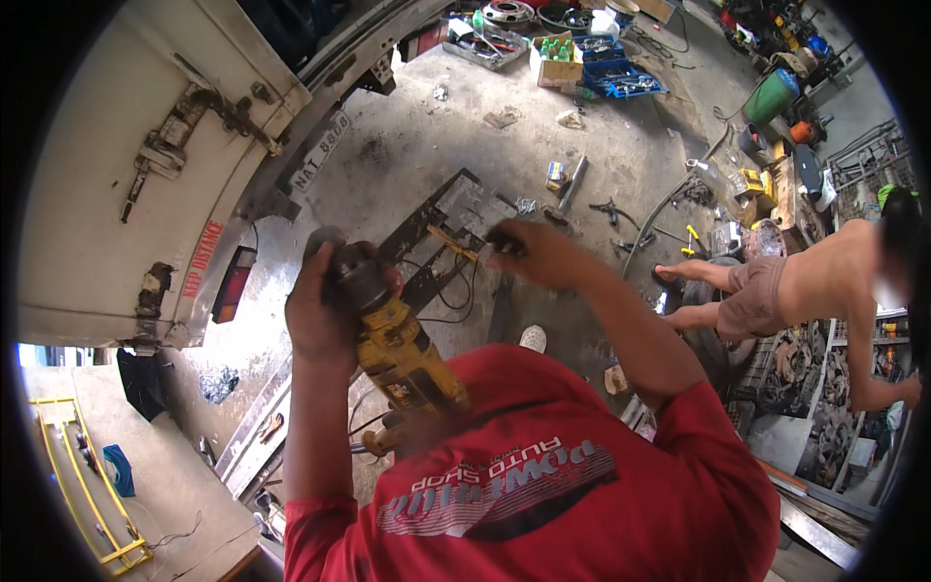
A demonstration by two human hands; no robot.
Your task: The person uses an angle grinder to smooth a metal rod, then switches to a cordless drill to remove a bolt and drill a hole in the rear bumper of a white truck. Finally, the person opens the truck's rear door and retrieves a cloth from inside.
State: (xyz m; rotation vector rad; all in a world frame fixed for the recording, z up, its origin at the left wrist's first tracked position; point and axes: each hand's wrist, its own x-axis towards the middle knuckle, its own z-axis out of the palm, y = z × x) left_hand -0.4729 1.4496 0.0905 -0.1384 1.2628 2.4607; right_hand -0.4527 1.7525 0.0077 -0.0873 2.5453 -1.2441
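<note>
My left hand (325, 310) is wrapped round the black head of a yellow-and-black power tool (402, 359), held up before my chest with its body slanting back toward me. The tool's exact kind is unclear from here. To its right, my right hand (543, 252) is raised with its fingers curled together. Something dark seems to be at its fingertips, too small to name. Below and beyond both hands, a dark metal frame (417, 233) lies on the floor, with a light flat plate (470, 209) and a yellowish strip (451, 242) on it.
A white vehicle panel (126, 223) stands at the left. Cables and hand tools lie on the floor to the right, near a yellow-and-blue box (556, 177). Blue tool trays (616, 78) and a carton of green bottles (556, 63) stand farther off. Another person (815, 276) bends over at the right.
</note>
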